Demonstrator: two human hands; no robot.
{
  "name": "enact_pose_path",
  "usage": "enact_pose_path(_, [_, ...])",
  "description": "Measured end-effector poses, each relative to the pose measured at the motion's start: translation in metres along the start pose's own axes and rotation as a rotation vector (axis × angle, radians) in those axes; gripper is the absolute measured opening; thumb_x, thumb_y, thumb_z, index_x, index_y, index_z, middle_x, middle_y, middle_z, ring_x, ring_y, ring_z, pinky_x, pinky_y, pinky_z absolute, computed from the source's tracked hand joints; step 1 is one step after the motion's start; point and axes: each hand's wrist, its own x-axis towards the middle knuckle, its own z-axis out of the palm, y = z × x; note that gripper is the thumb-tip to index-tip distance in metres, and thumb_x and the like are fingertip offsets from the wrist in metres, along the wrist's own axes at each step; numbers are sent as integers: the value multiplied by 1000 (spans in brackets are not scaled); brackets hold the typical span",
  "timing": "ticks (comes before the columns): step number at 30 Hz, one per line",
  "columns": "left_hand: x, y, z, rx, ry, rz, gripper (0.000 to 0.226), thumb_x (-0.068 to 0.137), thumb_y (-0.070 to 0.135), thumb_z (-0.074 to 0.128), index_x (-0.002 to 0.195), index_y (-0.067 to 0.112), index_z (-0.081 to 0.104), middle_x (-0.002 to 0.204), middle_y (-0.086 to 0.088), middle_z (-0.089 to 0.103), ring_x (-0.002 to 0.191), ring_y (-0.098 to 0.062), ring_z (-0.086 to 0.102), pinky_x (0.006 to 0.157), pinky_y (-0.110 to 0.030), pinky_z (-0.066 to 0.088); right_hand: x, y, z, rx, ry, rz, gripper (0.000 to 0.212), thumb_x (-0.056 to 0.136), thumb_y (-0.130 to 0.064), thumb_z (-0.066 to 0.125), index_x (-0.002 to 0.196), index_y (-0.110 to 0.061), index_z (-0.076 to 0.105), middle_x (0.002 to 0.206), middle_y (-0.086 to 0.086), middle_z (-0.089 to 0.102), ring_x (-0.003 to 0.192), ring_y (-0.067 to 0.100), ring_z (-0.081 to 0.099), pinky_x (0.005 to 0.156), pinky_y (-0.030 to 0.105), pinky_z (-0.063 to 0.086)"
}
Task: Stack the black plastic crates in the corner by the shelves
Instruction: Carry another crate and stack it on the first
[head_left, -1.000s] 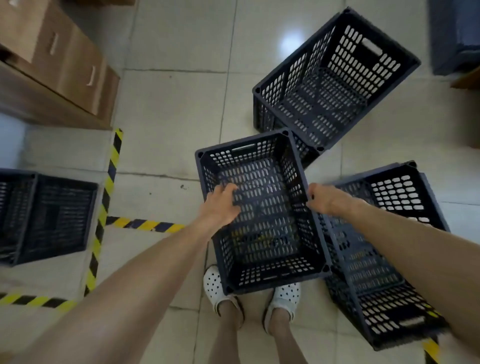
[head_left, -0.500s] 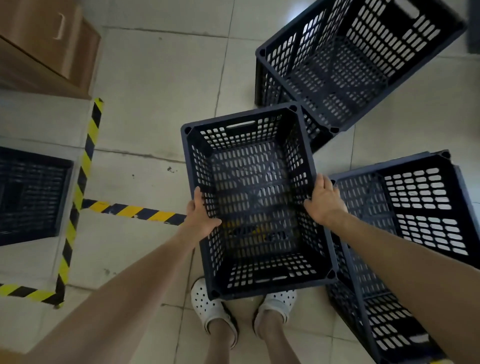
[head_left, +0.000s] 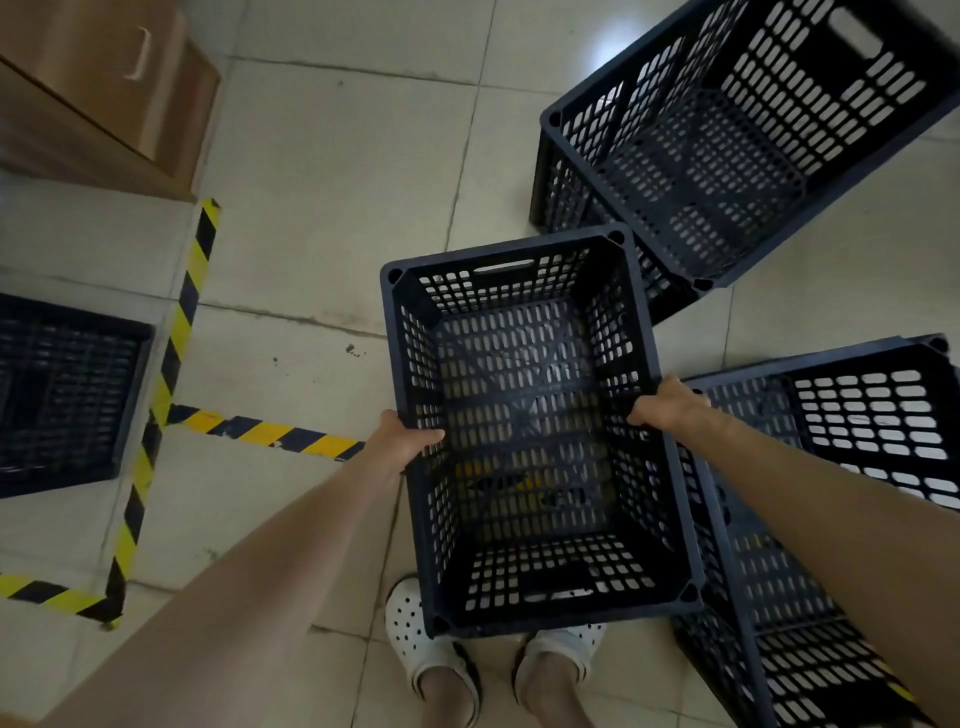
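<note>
Item: crate (head_left: 530, 431), black plastic, open-topped, walls and base perforated with slots; a handle slot in each end wall. Empty.

Location: held over the tiled floor (head_left: 332, 171), directly in front of the person's shoes, its near end above the toes. Whether its base touches the floor cannot be told.

Hold: left hand (head_left: 402, 441) closed on the left long rim, thumb inside, about midway along. Right hand (head_left: 667, 408) closed on the right long rim opposite, fingers curled over the edge.

Neighbours: second crate (head_left: 737, 135) at upper right, its corner just beside the held one; third crate (head_left: 857, 467) at right, touching or nearly so; fourth crate (head_left: 62, 389) at the left edge, beyond the striped tape (head_left: 176, 332). Wooden cabinet (head_left: 104, 88) at upper left.

Handling, judged: light for its bulk, stiff, not fragile. Smooth rims may slip; slotted walls give finger purchase. Mid-rim grip balances it; end handle slots would serve equally. Corner sockets suggest it seats onto another crate when aligned squarely.
</note>
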Motion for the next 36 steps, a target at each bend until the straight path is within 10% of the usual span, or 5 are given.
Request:
enact_pose_path(10, [0,-47,-49,-145,-41,-20,117,54,64,83,138,0,33,138,-15,51,121,-35,54,98,-45,49,-53,7,25,242,-68,26,56,90,-14,61,139,5,41,136,20,50,122,36,50,100,37,42])
enact_pose_path(17, [-61,-27,-128,-41,88,33,41,94,37,58,105,-2,58,101,-19,63,94,-32,62,74,-30,42,-110,-25,25,294,-50,-84,39,87,-19,59,118,4,58,116,17,63,101,33,62,93,38,52])
enact_pose_path(28, [-182,-33,-279,25,340,172,47,94,41,55,113,-2,57,98,-15,67,84,-29,65,81,-36,52,-292,-114,-25,66,103,-281,19,91,-13,49,94,1,60,107,18,66,91,32,65,60,31,52])
enact_pose_path(36, [-277,-39,-409,148,463,233,49,95,49,48,107,3,56,102,-15,66,92,-32,65,86,-37,54,-425,-208,-74,-60,268,-550,25,93,-22,48,94,0,59,93,18,64,84,33,64,74,35,54])
